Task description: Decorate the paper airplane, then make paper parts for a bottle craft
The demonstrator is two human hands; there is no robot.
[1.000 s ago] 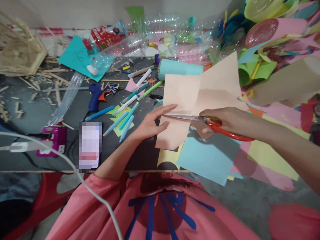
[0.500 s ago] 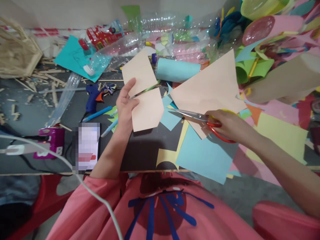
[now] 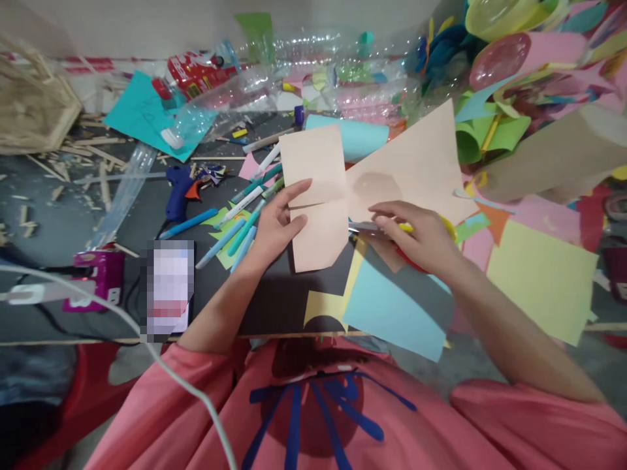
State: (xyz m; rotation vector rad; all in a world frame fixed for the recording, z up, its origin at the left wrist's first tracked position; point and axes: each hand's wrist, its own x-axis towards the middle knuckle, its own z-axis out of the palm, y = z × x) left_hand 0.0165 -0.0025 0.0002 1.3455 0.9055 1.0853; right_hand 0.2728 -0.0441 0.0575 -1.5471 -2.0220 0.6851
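My left hand grips a pale peach paper piece between thumb and fingers. A slit runs from the paper's left edge between its upper and lower parts. My right hand is at the scissors, with yellow and red handles; its fingers lie over them and part of the grip is hidden. The blades point left, their tips close to the held paper's right edge. Behind them a larger peach sheet lies on the table, partly under the right hand.
Markers, a blue glue gun and a phone lie left of centre. Plastic bottles line the back. Blue paper and yellow paper lie front right. A white cable crosses front left.
My left hand has moved right with the peach piece, which is now more upright and nearer the scissors. My right hand's fingers have shifted over the scissors, and markers have come into view.
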